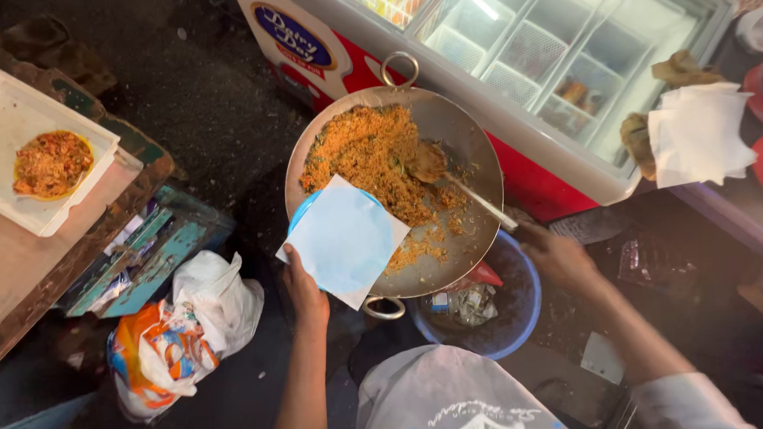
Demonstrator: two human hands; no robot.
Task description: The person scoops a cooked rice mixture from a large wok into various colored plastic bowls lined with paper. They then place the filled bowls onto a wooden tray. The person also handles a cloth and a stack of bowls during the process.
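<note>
Gripping a blue plate [306, 211] lined with a white paper sheet [346, 239], left hand [304, 292] has fingers curled under its near edge, held over the wok [464, 138] rim. Right hand [557, 256] closed around the ladle [449, 179] handle, scoop resting in orange fried rice [369, 155]. Wok sits above a blue bucket [515, 316], beside the glass-top freezer [554, 52].

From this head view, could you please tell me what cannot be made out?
- Plate in the left hand: mostly hidden under the paper sheet.
- Ladle grip: the right hand is blurred.
- Bucket contents: covered by the pan.
- Freezer goods: too small, behind glare.
</note>
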